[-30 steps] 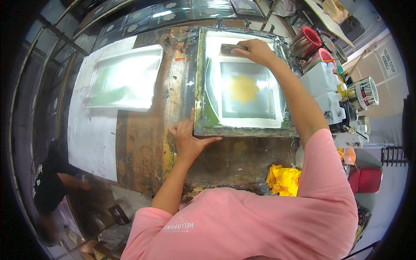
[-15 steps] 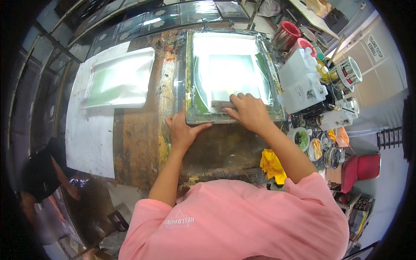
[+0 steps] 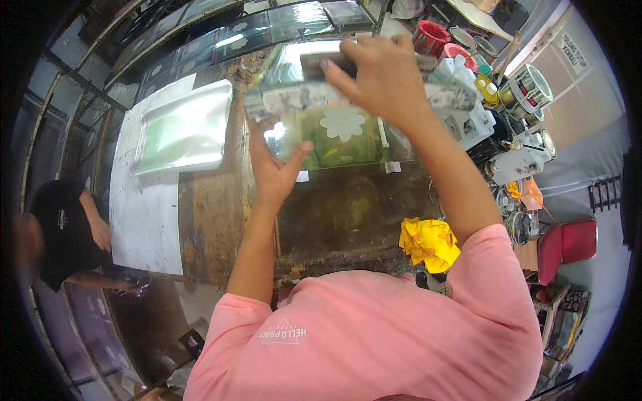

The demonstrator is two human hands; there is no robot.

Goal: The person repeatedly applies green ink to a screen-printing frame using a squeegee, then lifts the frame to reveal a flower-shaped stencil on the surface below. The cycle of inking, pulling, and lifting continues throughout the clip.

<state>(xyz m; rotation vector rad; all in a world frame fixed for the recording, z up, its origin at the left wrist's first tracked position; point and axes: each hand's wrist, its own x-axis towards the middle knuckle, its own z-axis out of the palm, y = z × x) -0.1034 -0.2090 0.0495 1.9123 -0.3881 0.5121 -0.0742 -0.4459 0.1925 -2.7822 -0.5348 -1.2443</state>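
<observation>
A screen-printing frame [image 3: 301,99] is tilted up, its near edge raised and smeared by motion. Under it lies a clear sheet with a white flower shape [image 3: 344,124] over a greenish-yellow base. My left hand [image 3: 273,175] is at the frame's near left corner, thumb spread away and fingertips reaching the edge, partly hidden there. Over the raised screen, my right hand [image 3: 384,77] is closed on a dark, blurred bar that looks like a squeegee [image 3: 319,63]. To the left, a shiny clear sheet with upturned edges [image 3: 184,127] lies on white paper [image 3: 144,220].
A crumpled yellow cloth [image 3: 428,244] lies by my right elbow. White jugs [image 3: 471,123], paint cans [image 3: 535,83] and a red tub [image 3: 431,38] crowd the right side. Another person in black [image 3: 63,227] is at the left. A red chair [image 3: 568,247] stands at the right.
The printing frame has swung up from lying flat, uncovering the flower sheet. My right hand has moved far upward with the bar. The person at the left has come closer to the table.
</observation>
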